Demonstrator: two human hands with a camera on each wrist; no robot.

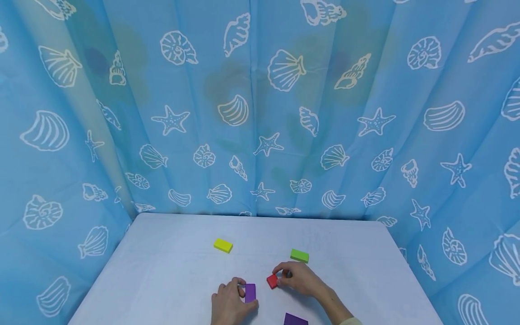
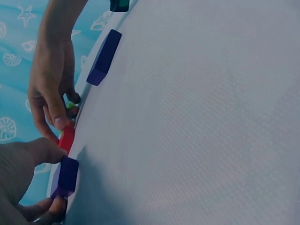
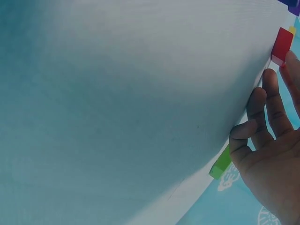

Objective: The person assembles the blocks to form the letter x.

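My left hand pinches a purple block on the white table, thumb at its near end and fingers at its far end. In the left wrist view that block sits between thumb and fingertips. Just to its right, my right hand holds a small red block between thumb and index finger, its other fingers loosely bent. The right wrist view shows the red block at the fingertips.
A yellow block lies farther back on the left, a green block just beyond my right hand. Nearer me is a dark purple block. The left wrist view also shows a dark green object. A blue shell-patterned curtain hangs behind the table.
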